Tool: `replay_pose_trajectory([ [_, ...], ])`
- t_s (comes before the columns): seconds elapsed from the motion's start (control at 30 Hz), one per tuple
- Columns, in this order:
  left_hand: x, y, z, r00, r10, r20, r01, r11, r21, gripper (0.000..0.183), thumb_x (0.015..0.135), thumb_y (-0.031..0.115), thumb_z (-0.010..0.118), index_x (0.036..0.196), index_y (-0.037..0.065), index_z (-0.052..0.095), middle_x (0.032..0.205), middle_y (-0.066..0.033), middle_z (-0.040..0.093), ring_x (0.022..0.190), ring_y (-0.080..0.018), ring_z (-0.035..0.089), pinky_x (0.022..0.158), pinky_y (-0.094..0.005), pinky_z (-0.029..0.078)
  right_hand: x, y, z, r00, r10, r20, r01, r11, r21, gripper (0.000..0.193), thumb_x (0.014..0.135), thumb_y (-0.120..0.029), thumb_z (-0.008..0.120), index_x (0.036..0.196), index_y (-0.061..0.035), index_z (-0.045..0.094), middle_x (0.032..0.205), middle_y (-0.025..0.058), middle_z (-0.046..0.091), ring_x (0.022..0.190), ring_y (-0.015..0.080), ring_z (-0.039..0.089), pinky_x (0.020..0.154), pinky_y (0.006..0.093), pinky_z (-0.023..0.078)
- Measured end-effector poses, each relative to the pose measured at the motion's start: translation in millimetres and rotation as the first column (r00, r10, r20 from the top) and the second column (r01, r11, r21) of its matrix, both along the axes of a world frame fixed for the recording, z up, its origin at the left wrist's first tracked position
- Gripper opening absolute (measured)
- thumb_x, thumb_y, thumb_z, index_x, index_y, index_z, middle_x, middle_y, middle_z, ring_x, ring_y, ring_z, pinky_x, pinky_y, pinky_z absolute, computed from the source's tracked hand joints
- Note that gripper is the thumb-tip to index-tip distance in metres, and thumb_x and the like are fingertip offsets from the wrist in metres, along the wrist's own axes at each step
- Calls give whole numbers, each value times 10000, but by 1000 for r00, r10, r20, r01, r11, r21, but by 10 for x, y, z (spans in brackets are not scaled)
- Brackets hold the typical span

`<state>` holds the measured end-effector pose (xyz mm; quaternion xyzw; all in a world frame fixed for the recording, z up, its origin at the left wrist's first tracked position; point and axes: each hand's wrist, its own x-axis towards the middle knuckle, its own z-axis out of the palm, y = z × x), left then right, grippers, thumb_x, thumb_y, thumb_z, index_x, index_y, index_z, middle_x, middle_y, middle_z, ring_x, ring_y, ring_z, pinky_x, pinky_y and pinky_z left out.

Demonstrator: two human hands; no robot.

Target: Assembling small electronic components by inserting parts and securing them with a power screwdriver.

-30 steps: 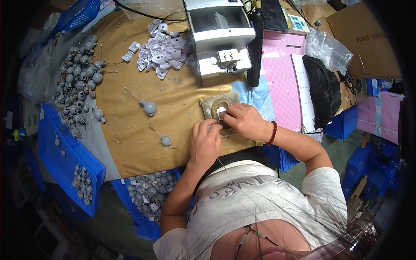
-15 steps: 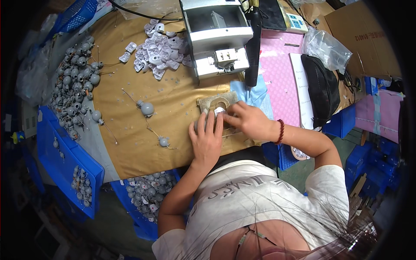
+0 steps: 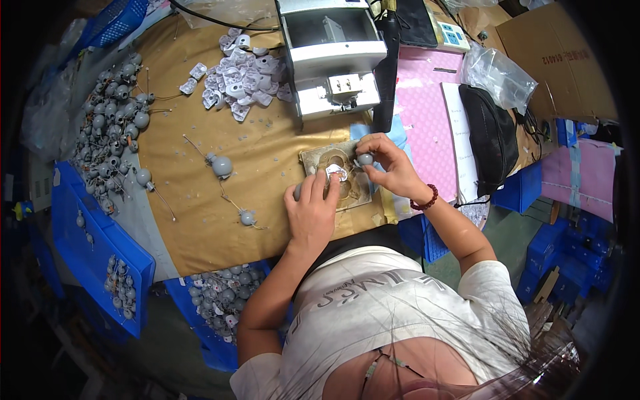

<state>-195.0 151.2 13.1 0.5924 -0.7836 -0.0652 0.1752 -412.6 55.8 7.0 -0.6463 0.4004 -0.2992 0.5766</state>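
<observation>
A small grey ball-shaped part (image 3: 365, 159) is pinched between the thumb and fingers of my right hand (image 3: 390, 167), just off the right side of a flat metal fixture block (image 3: 363, 189). The block has rounded recesses, and a small white plastic piece (image 3: 337, 173) sits in the middle of them. My left hand (image 3: 311, 212) reaches over the block's left edge, a fingertip at the white piece. Another grey ball (image 3: 297, 191) shows partly between its curled fingers; the rest is hidden. Left of my left hand, two grey balls with wires, a larger one (image 3: 221, 166) and a smaller one (image 3: 247, 218), lie on the brown table covering.
Behind the block stands a white machine (image 3: 337, 67), with a pile of white plastic shells (image 3: 243, 81) to its left. Many wired grey balls (image 3: 110, 123) are heaped at the far left. Blue bins (image 3: 100, 233) flank the table. A black pouch (image 3: 490, 140) lies right.
My right hand has moved right, off the block, and now shows the grey ball in its pinch. The white piece and recesses are more exposed. My left hand stays nearly in place.
</observation>
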Motion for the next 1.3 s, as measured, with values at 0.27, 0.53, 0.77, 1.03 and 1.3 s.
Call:
replay_pose_trajectory([
  [0.27, 44, -25, -20, 999, -14, -30, 13, 1000, -25, 438, 770, 96, 729, 1203, 145, 679, 1262, -80, 607, 1164, -225, 561, 956, -455, 387, 252, -98, 20, 950, -22, 312, -63, 964, 260, 397, 850, 55, 687, 1225, -42, 598, 1176, 32, 575, 1059, 145, 601, 913, 296, 529],
  [0.53, 95, -71, -6, 995, -55, -82, 55, 998, -3, 435, 753, 80, 735, 1183, 125, 692, 1240, -89, 621, 1149, -230, 574, 947, -440, 392, 324, -304, 441, 901, 288, -325, -346, 928, -136, 420, 798, -22, 763, 1197, -28, 633, 1073, 107, 647, 1047, 247, 604, 902, 354, 515],
  [0.77, 98, -116, 12, 990, -69, -125, 68, 998, -7, 400, 749, 75, 735, 1147, 108, 711, 1197, -100, 638, 1110, -242, 592, 945, -427, 409, 440, -353, 409, 829, 282, -484, -440, 863, -250, 392, 806, -54, 737, 1188, -58, 647, 1133, 153, 584, 1112, 344, 531, 986, 420, 437],
  [1.03, -19, -328, 145, 973, 49, -227, -35, 997, 62, 408, 787, 119, 734, 1182, 102, 631, 1072, -87, 618, 1029, -297, 579, 881, -424, 456, 428, -232, 305, 879, 162, -448, -331, 884, -330, 515, 817, -42, 733, 1306, -61, 570, 1210, 174, 556, 1145, 366, 532, 984, 418, 448],
  [1.3, -73, -393, 60, 975, 42, -217, -33, 998, 47, 405, 777, 123, 742, 1162, 68, 628, 1024, -95, 617, 1010, -300, 577, 853, -419, 484, 203, -645, 327, 790, -614, -7, 404, 528, -747, 549, 859, -75, 712, 1360, 8, 503, 1284, 226, 553, 1140, 381, 525, 996, 436, 418],
])
